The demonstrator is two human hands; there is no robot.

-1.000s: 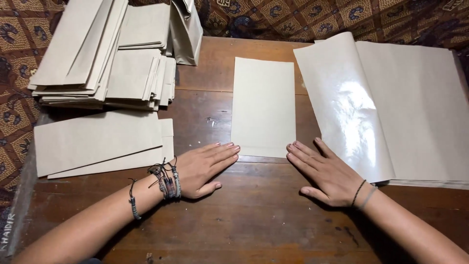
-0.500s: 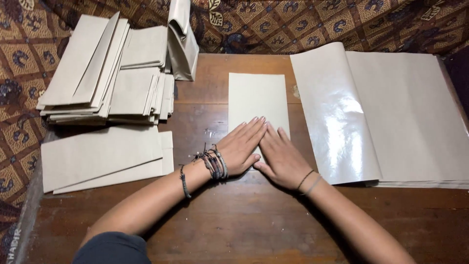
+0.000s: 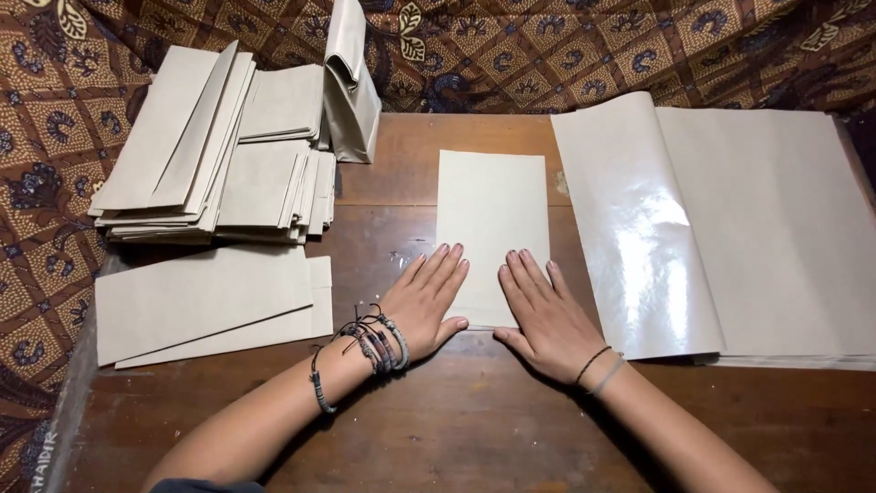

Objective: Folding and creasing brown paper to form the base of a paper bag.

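A folded beige paper sheet (image 3: pixel 493 210) lies upright in the middle of the wooden table (image 3: pixel 474 429). My left hand (image 3: pixel 427 306), with several bracelets on its wrist, rests flat with fingers spread on the sheet's lower left corner. My right hand (image 3: pixel 540 315) lies flat on the lower right part of the same sheet, fingers apart. Both palms press on the sheet's near edge; neither hand grips anything.
A stack of large glossy paper sheets (image 3: pixel 730 228) lies to the right. Piles of folded paper bags (image 3: pixel 219 155) sit at the back left, one standing bag (image 3: pixel 351 82) behind them. Two flat folded pieces (image 3: pixel 210 306) lie near left. Patterned cloth (image 3: pixel 46 164) surrounds the table.
Both hands moved from the table in front of the sheet onto its lower edge, met at the middle, then spread slightly apart. The camera view shifted a little.
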